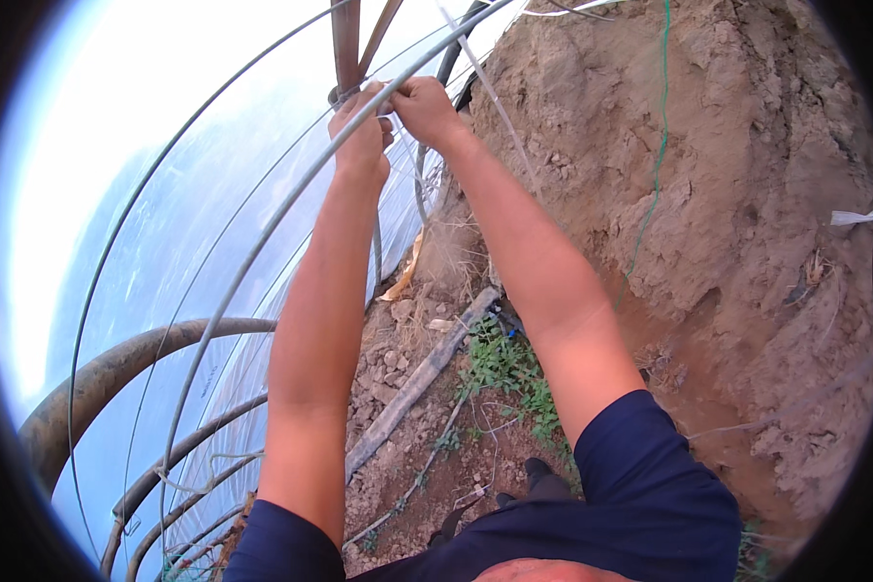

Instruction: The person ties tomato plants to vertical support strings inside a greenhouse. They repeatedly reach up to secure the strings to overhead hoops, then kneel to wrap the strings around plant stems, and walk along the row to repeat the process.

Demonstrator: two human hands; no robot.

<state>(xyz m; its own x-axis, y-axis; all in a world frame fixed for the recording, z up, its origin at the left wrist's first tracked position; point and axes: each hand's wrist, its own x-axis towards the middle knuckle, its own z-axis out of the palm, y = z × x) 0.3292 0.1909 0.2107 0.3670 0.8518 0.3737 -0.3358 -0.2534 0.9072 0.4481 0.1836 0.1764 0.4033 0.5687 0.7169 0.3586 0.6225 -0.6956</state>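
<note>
My two hands meet high in the view, beside a thin grey metal pipe point(291, 196) that crosses in front of them. The fingers of my left hand point(358, 138) are curled around a white plastic strap point(401, 134). Pinched fingertips of my right hand point(428, 109) grip the same strap close by. Its loose part hangs below the hands; the pipe partly hides where the fingers meet. Just behind my left hand, a brown upright post point(345, 44) and a slanting brace come together at a tied joint.
Clear plastic film point(189, 218) over curved poles fills the left side, with a thick bent pole point(116, 371) low down. An earth wall point(735, 182) rises at right, crossed by a green string point(660, 156). A long grey bar point(422, 385) and green plants point(505, 364) lie near my feet.
</note>
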